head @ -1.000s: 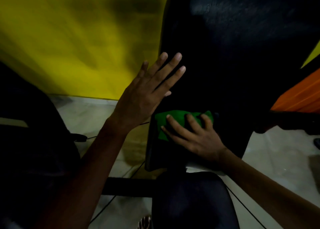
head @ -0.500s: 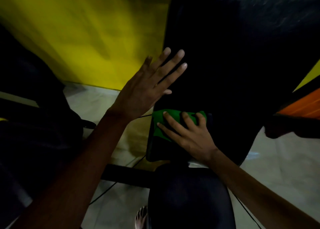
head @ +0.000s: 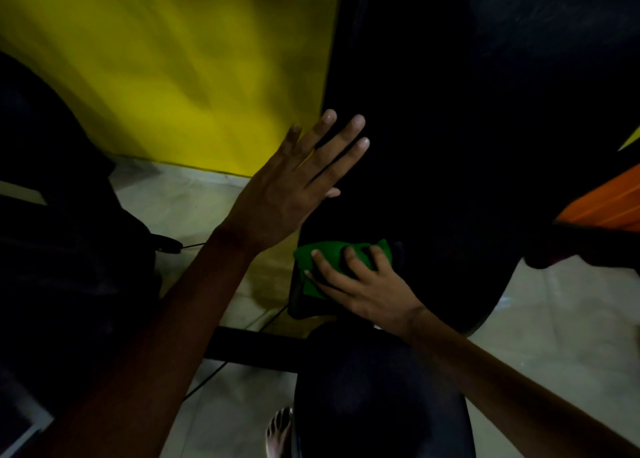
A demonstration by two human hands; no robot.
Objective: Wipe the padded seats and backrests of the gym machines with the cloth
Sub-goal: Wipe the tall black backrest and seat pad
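Green cloth (head: 313, 270), crumpled and soft-looking, pressed flat against the lower left part of a black padded backrest (head: 450, 146); mostly covered by the right hand (head: 360, 284), only its left part and a strip above the fingers showing. Right hand spread over the cloth, fingers nearly straight and a little apart, pushing it onto the pad rather than curling round it; thumb side hard to make out in the dark.

Backrest tall, smooth, faintly grained like vinyl, rounded at its lower corners, its top cut off by the frame edge and most of its surface lost in shadow. Left hand (head: 294, 187) laid flat on the backrest's left edge above the cloth, fingers straight and fanned, tips pale against the black, thumb tip just peeking out beneath the palm; holding nothing.

Below the backrest, a black padded seat (head: 377, 388), rounded, dull-sheened, its lower end cut off at the bottom of the view. A dark bar (head: 252, 348) running left from under the seat, shape barely readable. Bare toes of a foot (head: 278, 426) just left of the seat, the remainder hidden.

Farther out: pale tiled floor (head: 554, 336), glossy in patches; a thin black cable (head: 194, 246) across it at left; a yellow wall (head: 173, 77), blurred and mottled; an orange ribbed panel (head: 609, 205) at the right edge, cut off. Large dark mass (head: 52, 250) on the left, too dim to identify.
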